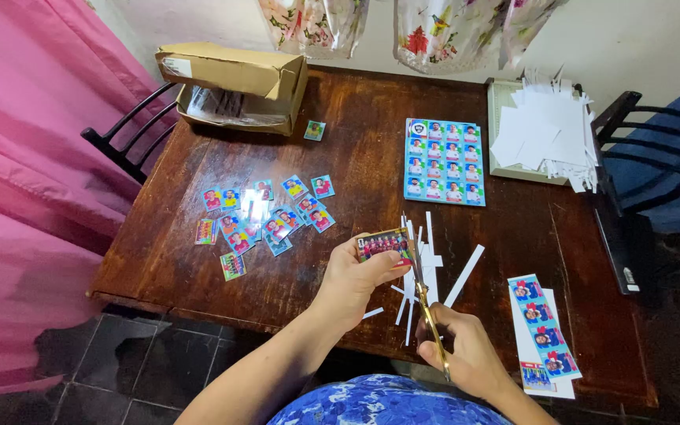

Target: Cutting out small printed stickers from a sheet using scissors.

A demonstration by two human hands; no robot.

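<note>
Head view, looking down on a dark wooden table (340, 260). The left hand (353, 277) pinches a small picture card (383, 245) by its near-left corner, holding it just above the table so that its right edge lies free. The right hand (466, 356) is closed around the handles of gold-coloured scissors (423, 295), whose blades rise along that right edge; whether the blades touch the card cannot be told. White paper strips (434, 271) lie scattered directly beneath and to the right of the card, apparently trimmings. To the left, loose cut cards (265, 216) lie spread in an untidy group, well apart from the hands. Farther off, an uncut sheet of cards (445, 161) lies flat, and beyond it to the right a pile of white paper offcuts (548, 138) rests on a cutting board. At the near right a strip of four cards (543, 327) lies on white backing. An open cardboard box (234, 86) stands at the far left; its contents are hard to make out. The card pictures are too small to read. Chairs and a pink curtain are cut off at the frame edges.
</note>
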